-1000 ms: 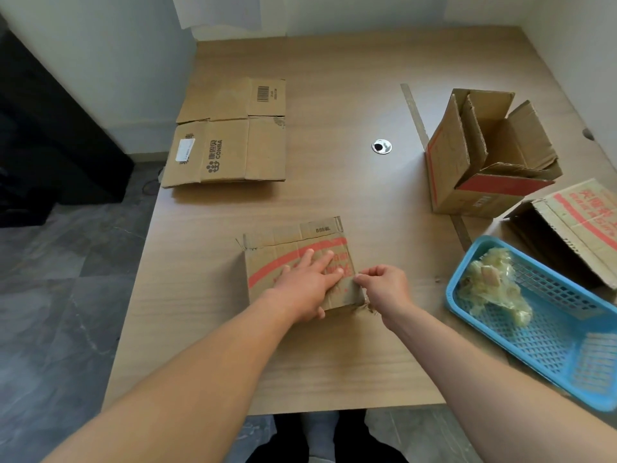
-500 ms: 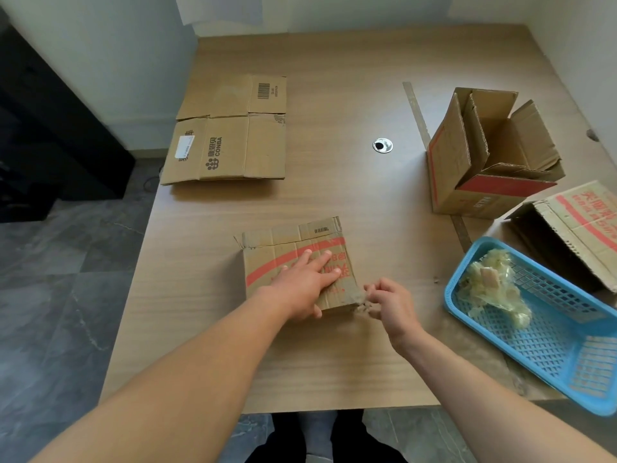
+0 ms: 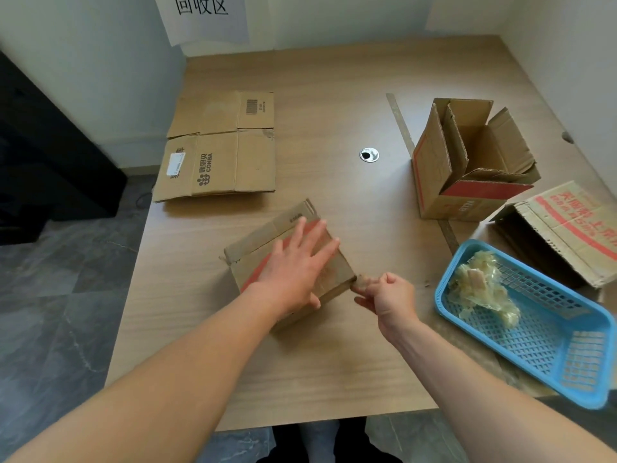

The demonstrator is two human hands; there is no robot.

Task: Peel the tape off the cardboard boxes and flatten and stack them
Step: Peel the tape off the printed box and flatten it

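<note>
box position relative to hands: the box (image 3: 258,250) lies at the middle of the tabletop (image 3: 334,369), toward the near edge, turned diagonally to the edges. the left hand (image 3: 293,267) lies flat on its top face, fingers straight and spread, palm pressing down, gripping nothing. the right hand (image 3: 390,297) sits just beside the box's near-right corner, fingers curled, pinching the free end of a tape (image 3: 362,281) strip that is still attached at that corner.

box appearance: brown cardboard, worn, with a red stripe across the top face, partly covered by the left hand. small dark print sits near its far corner. a low side face shows along the near-right edge. the left corner is frayed.

edges and open room:
- left edge, far half: a flat stack (image 3: 220,148) of folded cardboard with a barcode and a white label, well apart from the box.
- right edge, far half: an open box (image 3: 434,168) with red print, flaps up.
- right edge, middle: a side box (image 3: 574,228) lying tilted, red lettering on top.
- near-right corner: a blue basket (image 3: 547,359) holding a tape wad (image 3: 480,290), near the right hand but not touching it.
- bare tabletop runs between the box and the flat stack, along the near edge under the forearms, and around the grommet (image 3: 369,154) at the centre.
</note>
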